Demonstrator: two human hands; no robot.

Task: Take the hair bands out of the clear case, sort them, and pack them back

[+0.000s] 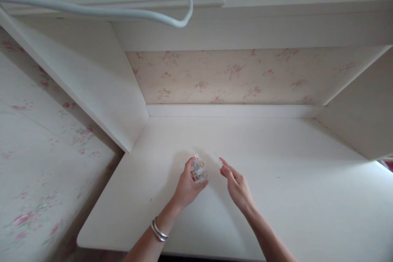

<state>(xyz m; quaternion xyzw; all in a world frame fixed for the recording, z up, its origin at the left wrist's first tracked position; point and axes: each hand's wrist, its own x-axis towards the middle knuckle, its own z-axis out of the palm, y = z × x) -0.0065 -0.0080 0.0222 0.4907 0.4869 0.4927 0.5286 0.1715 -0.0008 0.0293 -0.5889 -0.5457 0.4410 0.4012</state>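
The left hand (pixel 188 186) is pinching a small clear box (pixel 198 170) just above the white surface (pixel 294 180), fingers wrapping its sides, while the right hand (pixel 237 185) is hovering beside it with fingers loosely spread; the box looks light, stiff, slick and probably brittle, best gripped across opposite sides.

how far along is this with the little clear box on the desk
Done: the small clear plastic box is already picked up, gripped in the left hand above the white desk. In hand: the right hand is open and empty beside it, fingers pointing toward the box without touching it. Left: whether the box is open or shut is too small to tell.
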